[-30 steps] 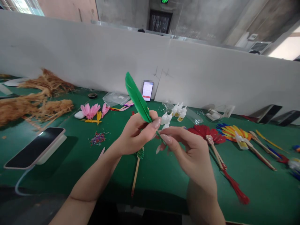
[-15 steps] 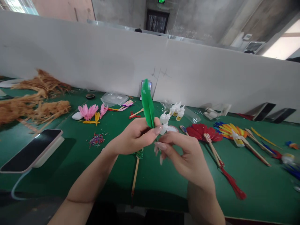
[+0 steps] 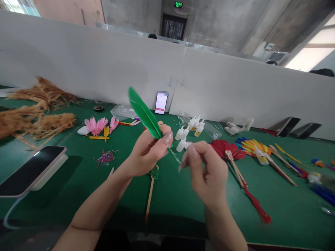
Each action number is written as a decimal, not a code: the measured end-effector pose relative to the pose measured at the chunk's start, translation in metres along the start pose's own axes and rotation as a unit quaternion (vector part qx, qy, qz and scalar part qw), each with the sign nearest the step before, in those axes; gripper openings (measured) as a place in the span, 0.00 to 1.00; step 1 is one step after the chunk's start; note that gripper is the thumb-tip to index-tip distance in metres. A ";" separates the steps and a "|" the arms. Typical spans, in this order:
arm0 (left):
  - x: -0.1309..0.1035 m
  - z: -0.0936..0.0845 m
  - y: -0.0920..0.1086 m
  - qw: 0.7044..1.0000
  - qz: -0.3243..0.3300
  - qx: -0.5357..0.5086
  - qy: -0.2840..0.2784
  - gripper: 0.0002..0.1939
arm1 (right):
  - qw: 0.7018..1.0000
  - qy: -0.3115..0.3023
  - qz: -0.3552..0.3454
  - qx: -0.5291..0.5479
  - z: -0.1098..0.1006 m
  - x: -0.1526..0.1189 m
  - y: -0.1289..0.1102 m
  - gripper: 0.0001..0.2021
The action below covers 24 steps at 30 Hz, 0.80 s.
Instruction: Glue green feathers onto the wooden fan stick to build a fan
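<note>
A long green feather (image 3: 146, 115) is pinched between the thumb and fingers of my left hand (image 3: 150, 151), its vane leaning up and to the left. The lower quill sticks out below with thin wisps on it and points toward my right hand (image 3: 208, 170). My right thumb and fingertips are pressed together close by the quill's end; whether they grip it or a loose wisp I cannot make out. Below my left hand, a wooden stick (image 3: 149, 200) with a green wrapped top (image 3: 154, 172) lies on the green table (image 3: 178, 209).
White glue bottles (image 3: 194, 124) stand behind my hands. To the right lie a red feather fan (image 3: 226, 150) with a tassel and a yellow-blue one (image 3: 253, 144). Pink feathers (image 3: 96, 126), coloured bits (image 3: 105, 157), brown fibre (image 3: 44, 104) and a phone (image 3: 34, 170) are left. A lit phone (image 3: 161, 103) leans on the partition.
The feather has tilted from nearly upright to leaning left. My hands have drawn apart, the right one shifting rightward, and more of the quill shows between them.
</note>
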<state>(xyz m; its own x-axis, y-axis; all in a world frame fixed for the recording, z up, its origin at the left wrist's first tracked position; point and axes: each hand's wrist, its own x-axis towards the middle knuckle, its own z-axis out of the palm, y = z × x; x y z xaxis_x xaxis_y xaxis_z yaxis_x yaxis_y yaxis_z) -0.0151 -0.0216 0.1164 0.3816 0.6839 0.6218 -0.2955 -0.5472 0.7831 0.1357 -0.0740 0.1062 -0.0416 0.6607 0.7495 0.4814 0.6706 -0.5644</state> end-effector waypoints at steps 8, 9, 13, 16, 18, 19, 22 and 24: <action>-0.001 -0.005 0.004 0.999 0.004 -0.008 0.036 0.15 | 0.989 -0.031 0.091 0.116 -0.009 0.002 -0.007 0.06; -0.002 -0.005 0.005 0.999 0.007 0.016 0.027 0.15 | 0.986 -0.039 0.103 0.125 -0.009 0.001 -0.009 0.05; -0.002 -0.004 0.010 0.989 0.043 0.140 -0.010 0.16 | 0.976 -0.063 0.142 0.153 -0.007 0.002 -0.012 0.05; 0.000 -0.004 0.012 0.976 0.066 0.208 -0.022 0.16 | 0.968 -0.073 0.171 0.168 -0.007 0.003 -0.013 0.06; 0.001 -0.003 0.013 0.966 0.076 0.247 -0.020 0.15 | 0.969 -0.079 0.178 0.153 -0.007 0.003 -0.013 0.06; 0.002 -0.003 0.013 0.961 0.080 0.262 -0.017 0.15 | 0.972 -0.080 0.174 0.134 -0.006 0.004 -0.013 0.06; 0.003 -0.002 0.012 0.955 0.079 0.286 -0.010 0.14 | 0.987 -0.080 0.131 0.056 -0.003 0.003 -0.010 0.05; 0.004 -0.001 0.011 0.955 0.075 0.287 0.002 0.13 | 0.994 -0.075 0.079 -0.005 0.000 0.003 -0.008 0.05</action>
<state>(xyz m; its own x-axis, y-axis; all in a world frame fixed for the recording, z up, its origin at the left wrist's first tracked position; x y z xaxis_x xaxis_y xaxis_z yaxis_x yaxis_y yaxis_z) -0.0174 -0.0249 0.1271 0.3684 0.5786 0.7276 0.1833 -0.8126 0.5533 0.1317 -0.0773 0.1124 -0.0944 0.8004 0.5920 0.5013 0.5520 -0.6663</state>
